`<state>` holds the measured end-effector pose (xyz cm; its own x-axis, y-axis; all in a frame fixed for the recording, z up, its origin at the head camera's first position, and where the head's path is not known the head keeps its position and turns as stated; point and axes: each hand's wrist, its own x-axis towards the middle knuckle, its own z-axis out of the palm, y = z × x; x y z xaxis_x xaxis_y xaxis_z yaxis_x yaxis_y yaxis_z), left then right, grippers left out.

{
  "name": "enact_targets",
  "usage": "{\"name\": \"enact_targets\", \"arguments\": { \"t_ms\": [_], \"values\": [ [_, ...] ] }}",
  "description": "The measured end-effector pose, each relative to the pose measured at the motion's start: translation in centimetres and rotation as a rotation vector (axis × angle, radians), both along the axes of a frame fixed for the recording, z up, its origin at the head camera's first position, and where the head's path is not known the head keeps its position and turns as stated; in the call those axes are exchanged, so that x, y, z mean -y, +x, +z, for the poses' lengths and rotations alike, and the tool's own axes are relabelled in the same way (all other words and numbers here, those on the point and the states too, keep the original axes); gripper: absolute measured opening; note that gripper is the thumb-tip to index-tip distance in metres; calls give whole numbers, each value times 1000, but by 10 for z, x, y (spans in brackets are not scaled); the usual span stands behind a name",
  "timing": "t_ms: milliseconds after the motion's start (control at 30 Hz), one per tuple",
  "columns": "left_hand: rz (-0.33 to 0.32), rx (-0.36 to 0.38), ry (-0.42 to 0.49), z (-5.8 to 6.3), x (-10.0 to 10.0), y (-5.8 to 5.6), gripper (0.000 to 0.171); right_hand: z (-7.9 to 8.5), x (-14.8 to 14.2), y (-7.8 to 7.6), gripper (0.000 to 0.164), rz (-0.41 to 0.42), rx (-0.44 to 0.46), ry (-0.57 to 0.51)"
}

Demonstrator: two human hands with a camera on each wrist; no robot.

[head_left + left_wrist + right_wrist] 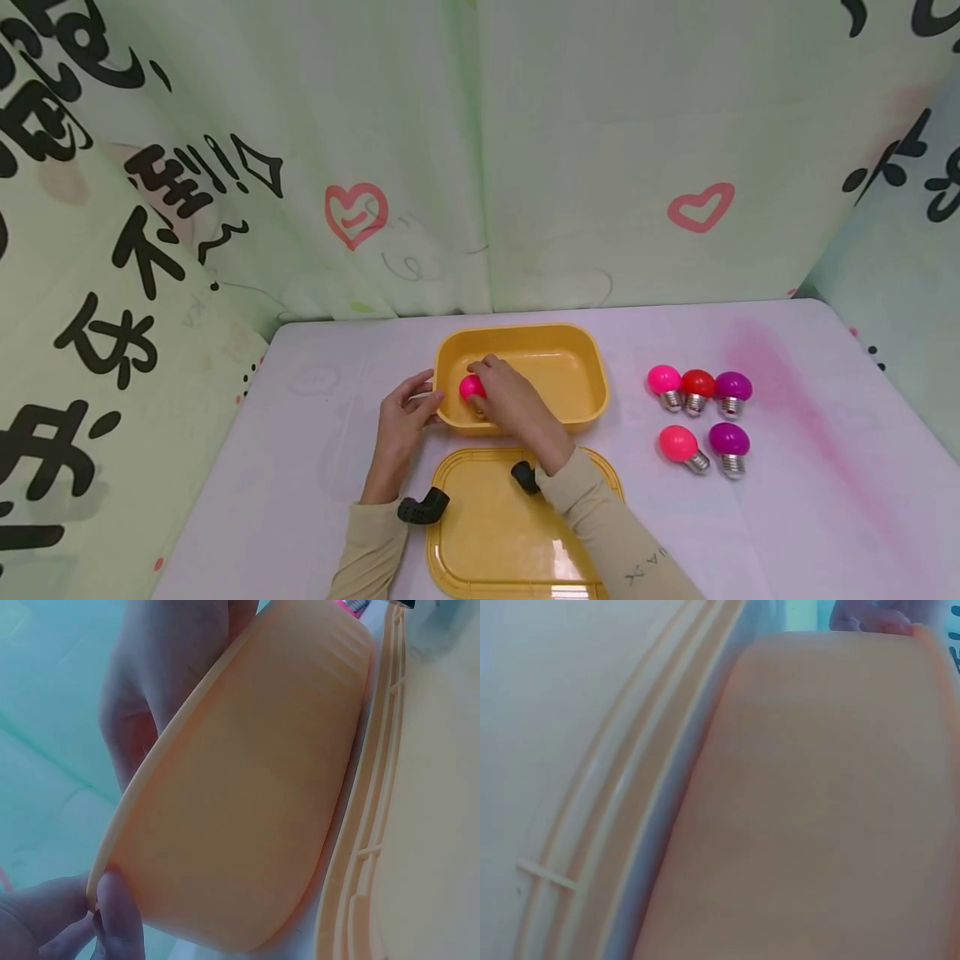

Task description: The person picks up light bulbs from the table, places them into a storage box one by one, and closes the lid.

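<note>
A yellow plastic box [558, 375] stands toward the back of the table. My left hand [401, 423] pinches its left rim between thumb and fingers, and the left wrist view shows that grip on the box wall [225, 787] closely. Reaching over the near side, my right hand [516, 407] holds a pink light bulb [471, 387] inside the box at its left end. The bulb's base is mostly hidden by the fingers. In the right wrist view the box wall [810, 795] hides the right hand's fingers.
A yellow lid [510, 533] lies flat in front of the box, partly under the right forearm. To the right are several loose bulbs: a pink one [663, 379], a red one [698, 383], a purple one [733, 386], a coral one [677, 443] and another purple bulb [729, 438].
</note>
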<state>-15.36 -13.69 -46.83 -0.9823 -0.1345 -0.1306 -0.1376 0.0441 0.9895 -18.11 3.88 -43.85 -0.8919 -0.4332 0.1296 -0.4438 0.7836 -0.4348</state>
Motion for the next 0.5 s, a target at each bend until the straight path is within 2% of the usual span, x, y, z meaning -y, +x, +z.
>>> {"name": "enact_targets", "arguments": {
  "t_ms": [167,500],
  "values": [
    [4,7,5,0,0,-1,44,5,-2,3,41,-6,-3,22],
    [5,8,9,1,0,-1,45,18,-17,12,43,-32,-21,0]
  ]
}}
